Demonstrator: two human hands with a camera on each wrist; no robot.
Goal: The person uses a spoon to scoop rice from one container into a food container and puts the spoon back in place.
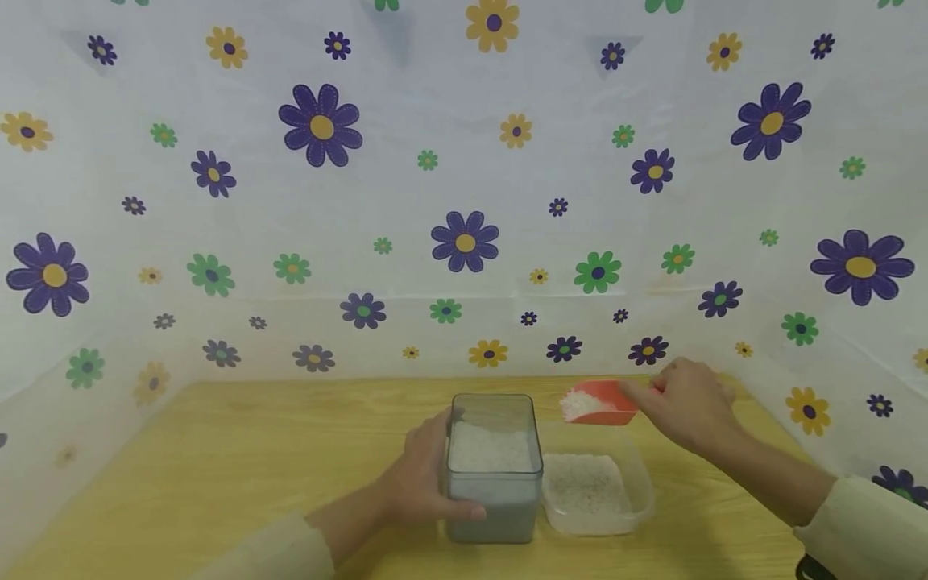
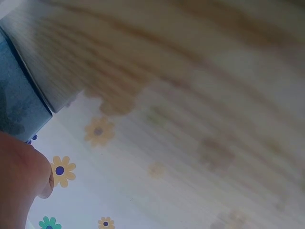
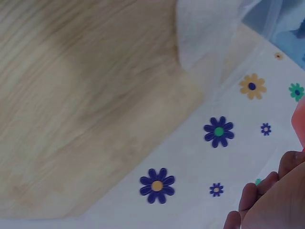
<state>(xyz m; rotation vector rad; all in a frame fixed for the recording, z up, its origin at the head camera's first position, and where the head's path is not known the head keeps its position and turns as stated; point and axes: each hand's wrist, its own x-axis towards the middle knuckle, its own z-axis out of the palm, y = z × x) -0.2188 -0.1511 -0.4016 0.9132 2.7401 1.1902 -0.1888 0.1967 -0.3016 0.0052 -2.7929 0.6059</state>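
A tall grey see-through container (image 1: 495,507), open at the top, stands upright with white rice-like grains (image 1: 491,448) inside. My left hand (image 1: 419,477) grips its left side, thumb across the front; part of the fingers is hidden behind it. In my right hand (image 1: 694,407) is the handle of a red scoop (image 1: 615,401), held above the table with white grains (image 1: 580,405) at its mouth. Below the scoop sits a shallow clear plastic tub (image 1: 641,501) holding a layer of grains (image 1: 586,483). The right wrist view catches only the scoop's edge (image 3: 299,121).
Both containers stand side by side on a wood-grain table (image 1: 254,459). A white sheet with printed flowers (image 1: 406,201) rises behind the table and along both sides. Something dark (image 1: 812,567) shows under the right sleeve.
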